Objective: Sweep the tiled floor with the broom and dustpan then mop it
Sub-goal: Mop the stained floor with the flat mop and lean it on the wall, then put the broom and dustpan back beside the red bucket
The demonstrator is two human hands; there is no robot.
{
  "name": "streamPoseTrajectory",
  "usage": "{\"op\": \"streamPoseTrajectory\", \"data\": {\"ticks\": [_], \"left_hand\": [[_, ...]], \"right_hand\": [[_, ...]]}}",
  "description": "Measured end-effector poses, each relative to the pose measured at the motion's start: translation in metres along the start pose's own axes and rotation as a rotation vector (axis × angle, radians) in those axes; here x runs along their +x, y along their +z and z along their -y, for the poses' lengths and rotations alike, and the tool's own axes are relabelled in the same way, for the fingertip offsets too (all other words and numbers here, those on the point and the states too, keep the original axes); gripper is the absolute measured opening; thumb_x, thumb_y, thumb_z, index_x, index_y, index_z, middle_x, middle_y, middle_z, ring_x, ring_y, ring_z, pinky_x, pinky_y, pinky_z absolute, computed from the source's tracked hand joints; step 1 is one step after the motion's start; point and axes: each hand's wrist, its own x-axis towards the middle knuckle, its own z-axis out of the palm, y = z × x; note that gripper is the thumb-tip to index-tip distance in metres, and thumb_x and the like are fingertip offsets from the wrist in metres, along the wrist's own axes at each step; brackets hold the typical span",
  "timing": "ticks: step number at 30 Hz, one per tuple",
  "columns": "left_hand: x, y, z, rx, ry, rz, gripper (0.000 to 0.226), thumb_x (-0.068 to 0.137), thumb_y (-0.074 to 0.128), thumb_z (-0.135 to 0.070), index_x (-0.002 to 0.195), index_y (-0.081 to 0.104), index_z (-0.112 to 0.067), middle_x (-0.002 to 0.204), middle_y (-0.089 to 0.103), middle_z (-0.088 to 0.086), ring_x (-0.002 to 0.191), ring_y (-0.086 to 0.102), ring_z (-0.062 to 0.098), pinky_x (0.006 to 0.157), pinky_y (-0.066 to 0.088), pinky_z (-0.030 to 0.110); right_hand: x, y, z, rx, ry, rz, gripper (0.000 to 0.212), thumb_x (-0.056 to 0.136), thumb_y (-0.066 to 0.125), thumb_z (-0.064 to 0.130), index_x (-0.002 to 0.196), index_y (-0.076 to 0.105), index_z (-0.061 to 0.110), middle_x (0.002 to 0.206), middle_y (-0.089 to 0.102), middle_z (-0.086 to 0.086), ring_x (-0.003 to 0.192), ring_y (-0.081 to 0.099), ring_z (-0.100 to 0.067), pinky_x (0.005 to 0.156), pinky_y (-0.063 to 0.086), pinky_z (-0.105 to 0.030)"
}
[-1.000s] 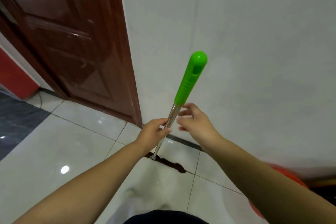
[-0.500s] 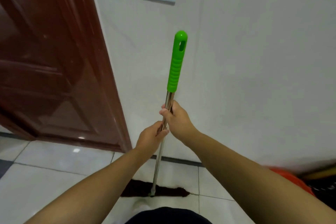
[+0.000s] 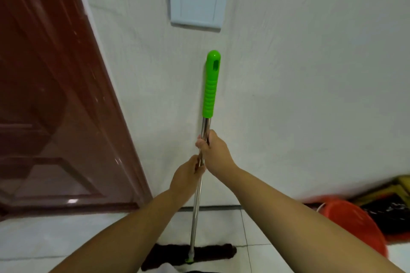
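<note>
Against a white wall (image 3: 310,73), the mop (image 3: 200,184) stands on the tiled floor (image 3: 55,235); left hand (image 3: 188,175) and right hand (image 3: 216,153) both grip its metal pole.

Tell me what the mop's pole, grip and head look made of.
Pole: polished metal, likely steel or chrome plated, judging by its mirror-like streaks. Grip: bright green moulded plastic, ribbed, with a hanging slot, slightly glossy. Head: dark, fuzzy-edged flat pad, probably fabric or microfibre; too blurred to be sure.
</note>
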Motion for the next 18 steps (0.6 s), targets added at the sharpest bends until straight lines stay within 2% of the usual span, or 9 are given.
{"op": "streamPoseTrajectory", "data": {"ticks": [3,5,7,10,12,14,16,18], "left_hand": [[0.007,-0.005,0.0,-0.025,0.019,0.026,0.022,0.1,0.04,-0.026,0.091,0.053,-0.012,0.081,0.06,0.001,0.073,0.055,0.015,0.063,0.043,0.017],[0.009,-0.006,0.003,0.024,0.06,0.05,0.028,0.1,0.039,-0.029,0.106,0.057,-0.008,0.096,0.066,0.007,0.087,0.062,0.02,0.079,0.051,0.029],[0.008,-0.003,0.005,0.03,0.071,0.045,0.03,0.1,0.04,-0.029,0.116,0.055,-0.008,0.106,0.065,0.007,0.097,0.062,0.022,0.087,0.051,0.038],[0.006,0.006,0.006,-0.069,0.034,-0.023,0.024,0.096,0.047,-0.03,0.111,0.056,-0.014,0.105,0.062,0.003,0.098,0.06,0.019,0.086,0.051,0.039],[0.004,0.01,0.01,-0.132,-0.011,-0.065,0.028,0.092,0.055,-0.028,0.117,0.054,-0.016,0.112,0.058,-0.001,0.102,0.057,0.015,0.087,0.052,0.037],[0.001,0.011,0.017,-0.138,-0.041,-0.116,0.042,0.087,0.061,-0.023,0.127,0.048,-0.016,0.119,0.052,-0.008,0.105,0.054,0.01,0.087,0.052,0.033],[-0.004,0.01,0.024,-0.146,-0.04,-0.163,0.049,0.084,0.065,-0.015,0.128,0.045,-0.017,0.116,0.048,-0.01,0.102,0.052,0.007,0.083,0.051,0.027],[-0.01,0.011,0.03,-0.162,-0.032,-0.183,0.049,0.081,0.068,-0.01,0.125,0.047,-0.017,0.111,0.049,-0.011,0.098,0.053,0.007,0.079,0.049,0.025]], "right_hand": [[0.007,0.004,-0.001,-0.042,-0.005,-0.03,0.022,0.099,0.044,0.021,0.114,0.05,0.006,0.107,0.064,-0.01,0.089,0.058,-0.022,0.075,0.045,-0.029],[0.008,0.008,-0.003,-0.055,-0.007,-0.046,0.021,0.1,0.043,0.021,0.112,0.049,0.006,0.105,0.064,-0.011,0.084,0.056,-0.02,0.072,0.044,-0.028],[0.008,0.01,-0.003,-0.044,0.0,-0.053,0.02,0.1,0.043,0.021,0.111,0.049,0.005,0.103,0.064,-0.013,0.082,0.055,-0.019,0.071,0.044,-0.029],[0.008,0.01,-0.005,-0.039,0.012,-0.058,0.018,0.099,0.045,0.022,0.108,0.048,0.007,0.098,0.063,-0.012,0.08,0.056,-0.02,0.068,0.044,-0.028],[0.007,0.009,-0.01,-0.032,0.015,-0.077,0.012,0.097,0.05,0.023,0.103,0.047,0.013,0.091,0.06,-0.003,0.079,0.056,-0.018,0.062,0.043,-0.021],[0.002,0.006,-0.019,-0.008,0.021,-0.105,0.024,0.092,0.058,0.026,0.112,0.048,0.017,0.098,0.059,0.002,0.088,0.058,-0.014,0.073,0.047,-0.02],[-0.005,0.002,-0.031,0.023,0.056,-0.149,0.043,0.088,0.063,0.029,0.127,0.047,0.017,0.11,0.059,0.002,0.098,0.057,-0.011,0.087,0.047,-0.023],[-0.015,-0.004,-0.046,0.041,0.108,-0.177,0.048,0.088,0.064,0.031,0.13,0.046,0.018,0.111,0.058,0.004,0.1,0.056,-0.01,0.088,0.046,-0.023]]}}
